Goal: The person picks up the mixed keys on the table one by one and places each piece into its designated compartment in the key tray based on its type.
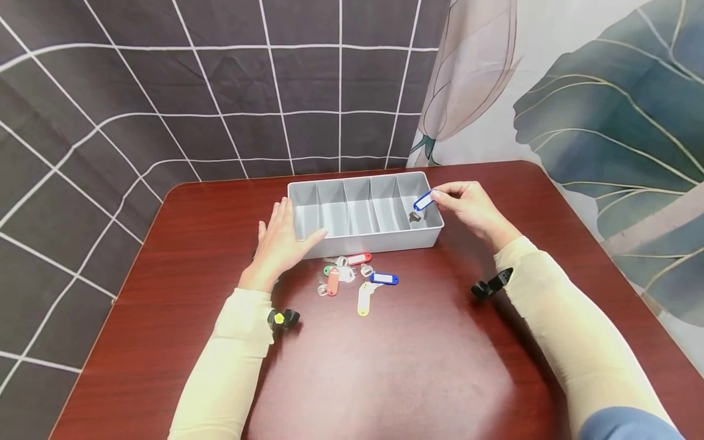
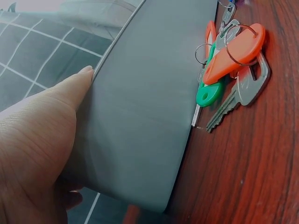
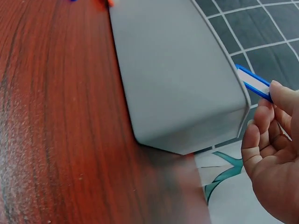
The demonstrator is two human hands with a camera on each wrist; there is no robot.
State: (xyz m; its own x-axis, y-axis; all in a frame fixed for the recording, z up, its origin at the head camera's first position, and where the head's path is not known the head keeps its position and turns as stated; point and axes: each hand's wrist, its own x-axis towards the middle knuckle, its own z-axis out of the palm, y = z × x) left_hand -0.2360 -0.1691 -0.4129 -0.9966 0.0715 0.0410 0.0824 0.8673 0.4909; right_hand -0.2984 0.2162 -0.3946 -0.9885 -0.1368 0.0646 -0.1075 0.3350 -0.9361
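A grey tray [image 1: 363,242] with several compartments in a row stands near the table's back edge. At its right end my right hand [image 1: 473,208] pinches a blue key tag [image 1: 424,200] between thumb and finger, and a key [image 1: 415,217] hangs from it over the rightmost compartment. In the right wrist view the blue tag [image 3: 254,84] shows just past the tray's rim; its key is hidden. With straight fingers and the thumb spread, my left hand [image 1: 279,244] rests against the tray's left end. The left wrist view shows its thumb touching the rim.
In front of the tray lie several tagged keys: a red tag [image 1: 359,258], an orange tag [image 1: 332,282], a green tag [image 2: 209,94], a yellow tag [image 1: 363,299] and another blue tag [image 1: 384,278]. Dark gridded cloth [image 1: 220,79] hangs behind the red-brown table [image 1: 396,366].
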